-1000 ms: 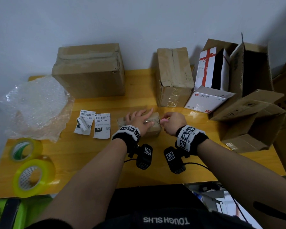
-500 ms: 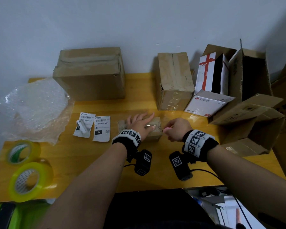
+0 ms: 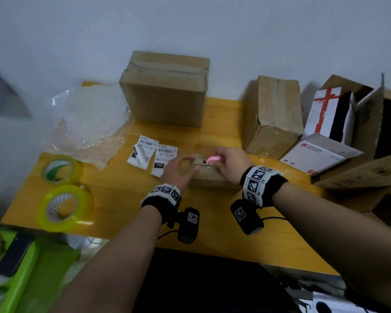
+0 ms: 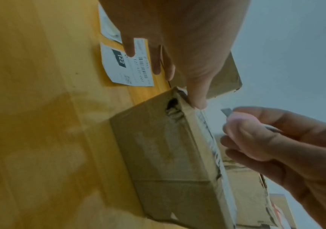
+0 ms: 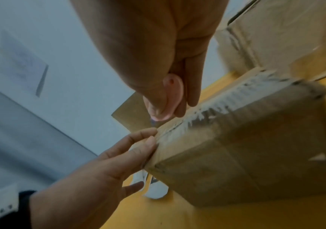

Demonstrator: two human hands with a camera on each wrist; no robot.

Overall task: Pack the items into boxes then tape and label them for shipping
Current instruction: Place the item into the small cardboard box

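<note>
Where the yellow wooden table (image 3: 113,195) runs off to the left, 2 rolls of tape lie flat: a yellow-green roll (image 3: 64,207) near the front edge and a clearer roll with a green core (image 3: 59,169) just behind it. Behind them a crumpled sheet of bubble wrap (image 3: 88,118) spreads toward the wall. A large taped carton (image 3: 165,89) stands at the back, touching the wrap's right edge. In front of it lie 2 white shipping labels (image 3: 154,155), side by side, one printed "122" (image 4: 127,65).

Just right of the labels sits the small cardboard box (image 3: 212,177), near the middle of the table, its top seam ragged with torn tape (image 5: 226,100). The left hand (image 3: 178,171) rests at the box's left end, fingers fairly straight and spread, thumb and fingertips (image 5: 150,139) touching the top corner without curling round it. The right hand (image 3: 229,164) hovers over the top seam, fingers curled round a small pink cutter (image 3: 215,158) whose metal tip (image 4: 226,111) pokes out past the thumb, close above the seam.

Further right stands a tall brown carton (image 3: 273,116), then a white box with a red cross (image 3: 332,114) on it, and open, tipped cartons (image 3: 366,175) at the table's far end.
</note>
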